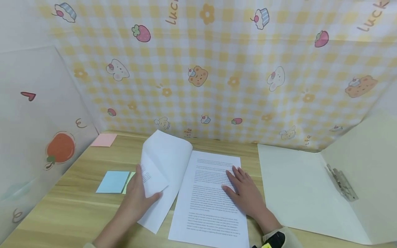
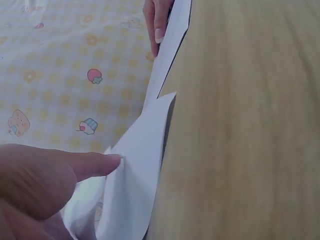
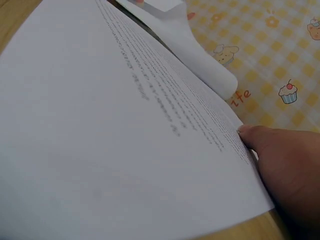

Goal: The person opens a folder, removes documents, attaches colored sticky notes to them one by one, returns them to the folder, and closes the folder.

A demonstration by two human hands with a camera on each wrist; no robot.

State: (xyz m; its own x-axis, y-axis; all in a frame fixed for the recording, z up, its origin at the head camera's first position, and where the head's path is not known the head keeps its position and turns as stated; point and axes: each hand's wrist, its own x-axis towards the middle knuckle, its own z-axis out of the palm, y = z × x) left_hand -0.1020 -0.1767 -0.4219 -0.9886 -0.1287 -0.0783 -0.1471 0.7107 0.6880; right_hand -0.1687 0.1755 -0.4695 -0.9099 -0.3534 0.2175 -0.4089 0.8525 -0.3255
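My left hand (image 1: 134, 198) pinches the lifted white sheets (image 1: 170, 155), thumb on the near face and the other fingers behind. The sheets curve up and over to the left, one folded corner showing a little print. Beside them, a printed page (image 1: 211, 203) full of text lies flat on the table. My right hand (image 1: 246, 196) rests on that page's right edge with its fingers spread. In the left wrist view, the thumb (image 2: 95, 165) lies against the bent paper. From the right wrist, the thumb (image 3: 255, 137) shows at the page's edge.
A white folder (image 1: 301, 193) with a metal clip (image 1: 342, 182) lies open at the right. Blue (image 1: 113, 182) and green (image 1: 129, 179) sticky notes lie left of the left hand, a pink one (image 1: 104, 140) farther back. A patterned cloth (image 1: 217, 51) hangs behind the wooden table (image 1: 71, 206).
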